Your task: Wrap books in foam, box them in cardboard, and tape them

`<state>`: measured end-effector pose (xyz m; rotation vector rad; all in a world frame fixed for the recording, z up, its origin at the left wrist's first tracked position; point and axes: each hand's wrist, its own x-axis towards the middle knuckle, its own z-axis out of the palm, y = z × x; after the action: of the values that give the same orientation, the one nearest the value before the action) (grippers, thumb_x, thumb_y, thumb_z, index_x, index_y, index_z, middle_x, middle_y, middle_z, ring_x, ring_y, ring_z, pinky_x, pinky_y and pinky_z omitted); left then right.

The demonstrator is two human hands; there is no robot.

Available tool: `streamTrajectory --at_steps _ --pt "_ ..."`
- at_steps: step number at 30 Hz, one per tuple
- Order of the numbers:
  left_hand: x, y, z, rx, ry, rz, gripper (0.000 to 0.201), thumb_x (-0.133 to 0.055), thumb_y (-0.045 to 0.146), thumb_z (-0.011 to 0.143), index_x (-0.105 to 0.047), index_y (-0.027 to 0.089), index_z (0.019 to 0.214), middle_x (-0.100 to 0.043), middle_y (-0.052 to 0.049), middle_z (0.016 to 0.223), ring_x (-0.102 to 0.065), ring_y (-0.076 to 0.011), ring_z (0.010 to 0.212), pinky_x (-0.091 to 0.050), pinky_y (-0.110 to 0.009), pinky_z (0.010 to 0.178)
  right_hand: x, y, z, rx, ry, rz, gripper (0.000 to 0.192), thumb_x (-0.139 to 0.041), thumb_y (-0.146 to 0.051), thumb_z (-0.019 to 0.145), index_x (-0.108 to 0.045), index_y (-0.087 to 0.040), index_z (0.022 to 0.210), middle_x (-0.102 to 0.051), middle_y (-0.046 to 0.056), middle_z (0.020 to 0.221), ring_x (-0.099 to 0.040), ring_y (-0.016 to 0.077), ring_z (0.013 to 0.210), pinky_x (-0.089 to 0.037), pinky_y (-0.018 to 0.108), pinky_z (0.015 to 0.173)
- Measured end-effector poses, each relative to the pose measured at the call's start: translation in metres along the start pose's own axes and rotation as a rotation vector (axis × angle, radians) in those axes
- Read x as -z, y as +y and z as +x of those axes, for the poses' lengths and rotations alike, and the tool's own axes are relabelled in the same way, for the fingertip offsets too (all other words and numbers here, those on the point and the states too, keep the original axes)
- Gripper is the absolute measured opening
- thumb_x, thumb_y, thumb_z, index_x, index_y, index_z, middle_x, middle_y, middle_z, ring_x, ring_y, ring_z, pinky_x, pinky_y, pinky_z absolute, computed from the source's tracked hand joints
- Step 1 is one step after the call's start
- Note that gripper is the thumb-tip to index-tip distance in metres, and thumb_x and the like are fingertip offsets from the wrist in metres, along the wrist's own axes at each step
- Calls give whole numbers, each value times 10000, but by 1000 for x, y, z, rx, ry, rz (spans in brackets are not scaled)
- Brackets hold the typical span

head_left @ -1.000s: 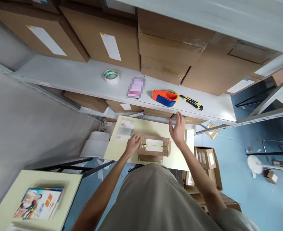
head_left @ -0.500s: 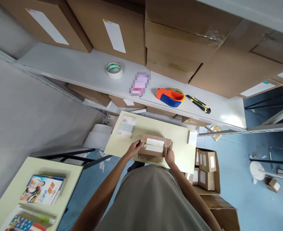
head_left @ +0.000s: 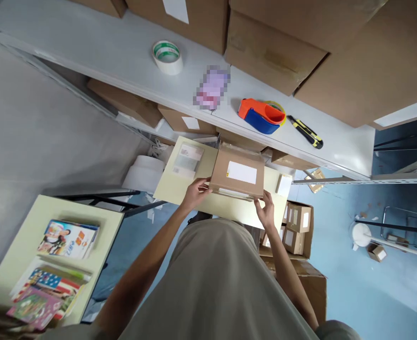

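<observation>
Brown cardboard makes up the flat parcel [head_left: 237, 175] at the centre of the frame, raised above the pale yellow bench [head_left: 180, 189] and tipped so its broad face, bearing a white label, turns toward the camera. The left hand [head_left: 195, 192] grips the parcel's lower left corner, its fingers [head_left: 204, 185] closed over the edge. The right hand [head_left: 266, 212] holds the lower right corner from below, fingers curled up against the cardboard edge. On the bench, just left of the parcel, lies a sheet of printed labels [head_left: 187, 159], and at the bench's right end sits a small white-faced box [head_left: 284, 184]. Above, across the upper part of the frame, runs a grey shelf [head_left: 98, 52]; on it stand a roll of tape with a green-printed core [head_left: 167, 56], an orange and blue tape dispenser [head_left: 261, 114], and a yellow and black utility knife [head_left: 306, 131] just right of the dispenser. Large cardboard cartons [head_left: 336, 52] fill the shelf behind these. Below the bench's right end, an open carton [head_left: 297, 224] on the blue floor holds several small labelled boxes. At the lower left of the frame a second pale bench [head_left: 24, 245] carries colourful books [head_left: 68, 238]. A white roll of wrapping material [head_left: 141, 172] stands left of the first bench, near the grey wall.
</observation>
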<state>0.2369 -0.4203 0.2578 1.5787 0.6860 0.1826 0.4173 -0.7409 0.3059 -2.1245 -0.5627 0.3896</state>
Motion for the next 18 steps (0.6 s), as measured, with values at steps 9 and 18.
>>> streamTrajectory --at_steps 9,18 --pt "-11 -55 -3 304 -25 98 320 -731 224 783 -798 169 1091 -860 -172 1172 -855 -346 1063 -677 -552 1075 -47 50 -18 -280 -195 111 417 -610 -364 915 -835 -199 1224 -815 203 1377 -792 333 1216 -673 490 1043" --pt "-7 -15 71 214 65 92 445 -692 429 952 -762 175 1310 -783 -197 1462 -699 -378 1464 -547 -534 1266 -35 43 48 -461 -64 443 800 -817 -732 819 -793 -160 1378 -782 244 1465 -766 391 1306 -608 607 1177"
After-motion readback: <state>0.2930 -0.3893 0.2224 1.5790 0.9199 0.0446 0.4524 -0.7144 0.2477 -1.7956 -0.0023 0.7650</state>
